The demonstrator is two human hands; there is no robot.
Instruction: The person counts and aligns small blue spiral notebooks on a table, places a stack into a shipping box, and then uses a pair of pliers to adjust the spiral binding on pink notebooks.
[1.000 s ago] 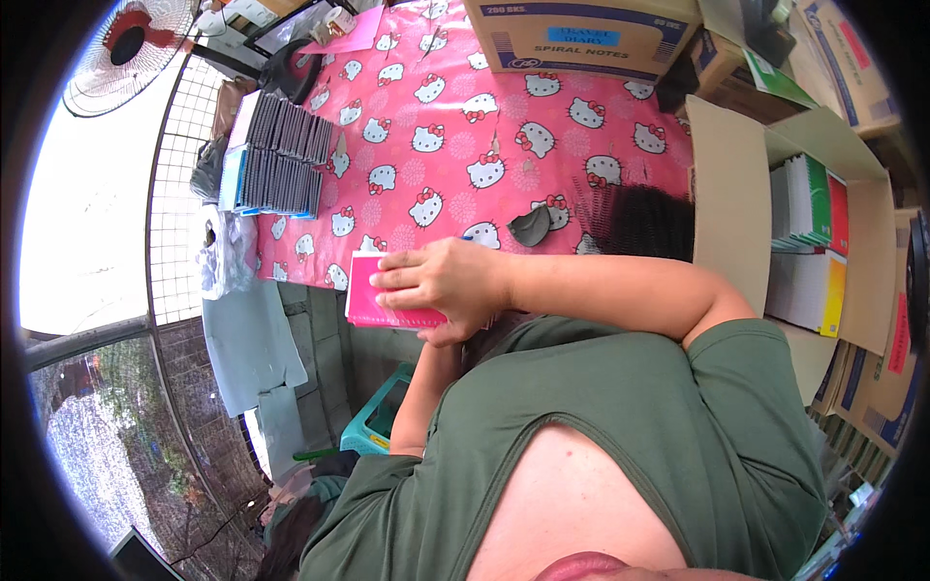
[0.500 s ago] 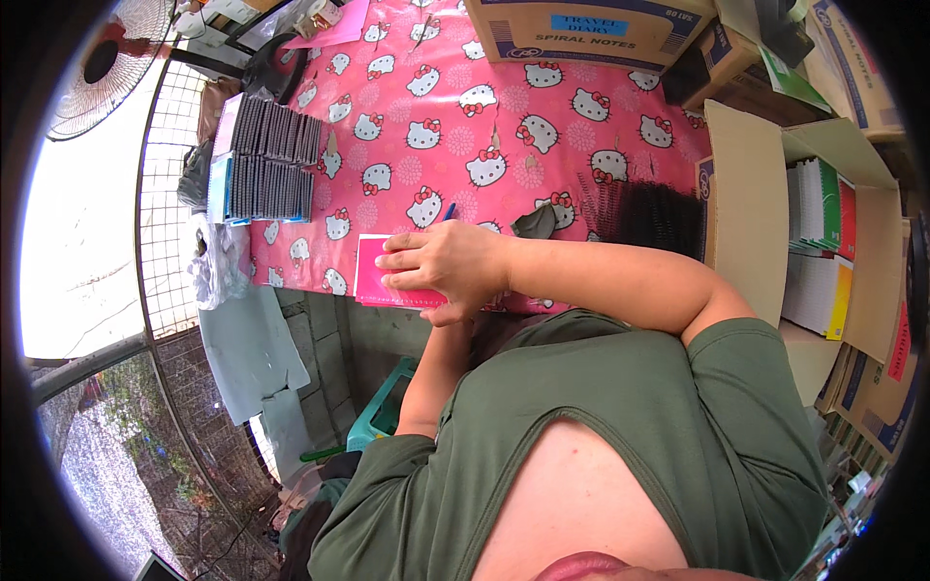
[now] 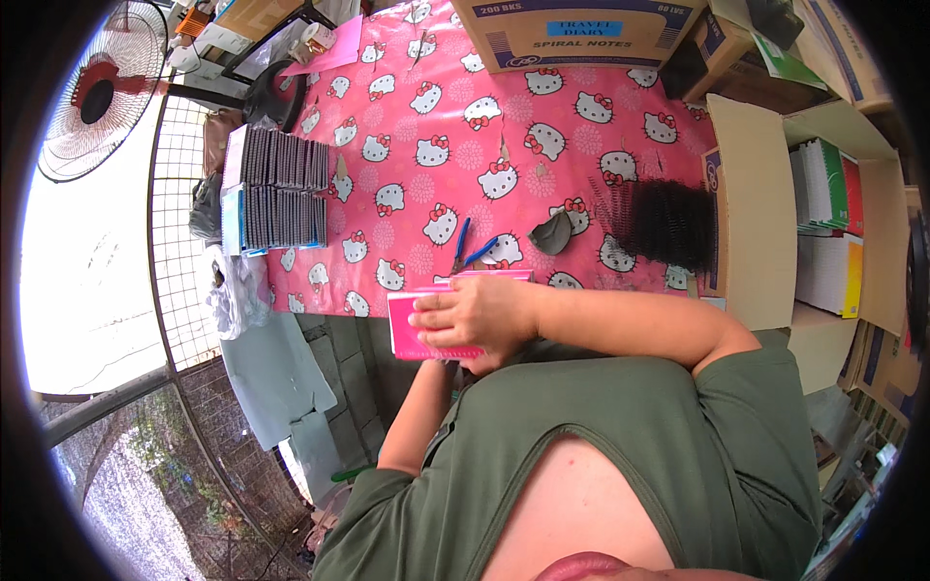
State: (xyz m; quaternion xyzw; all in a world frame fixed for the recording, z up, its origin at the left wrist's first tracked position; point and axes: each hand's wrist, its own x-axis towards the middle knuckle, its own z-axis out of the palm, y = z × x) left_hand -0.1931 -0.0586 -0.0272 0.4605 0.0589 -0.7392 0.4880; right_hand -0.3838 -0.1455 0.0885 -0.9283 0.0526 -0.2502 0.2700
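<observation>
At the table's near edge my right hand point(image 3: 484, 315) grips a small pink notebook point(image 3: 409, 329), its fingers laid across the cover. A row of holes or coils runs along the notebook's lower edge. My left hand is hidden beneath the notebook; only its forearm point(image 3: 421, 416) shows. Another pink notebook point(image 3: 509, 276) lies partly covered behind my right hand. Beyond it rest pliers with blue handles point(image 3: 473, 249), their jaws toward me. A crumpled grey-green piece point(image 3: 550, 234) lies to their right.
Stacked spiral notebooks point(image 3: 281, 189) stand at the table's left, with a fan point(image 3: 95, 102) past them. Black spiral coils point(image 3: 668, 225) are heaped at right, beside an open carton point(image 3: 751, 208) holding notebooks. A closed carton point(image 3: 581, 48) stands at the back.
My hands have drawn the pink notebook nearer my body and off the tabletop. The pliers and the second pink notebook have come into sight. The whole view has shifted slightly.
</observation>
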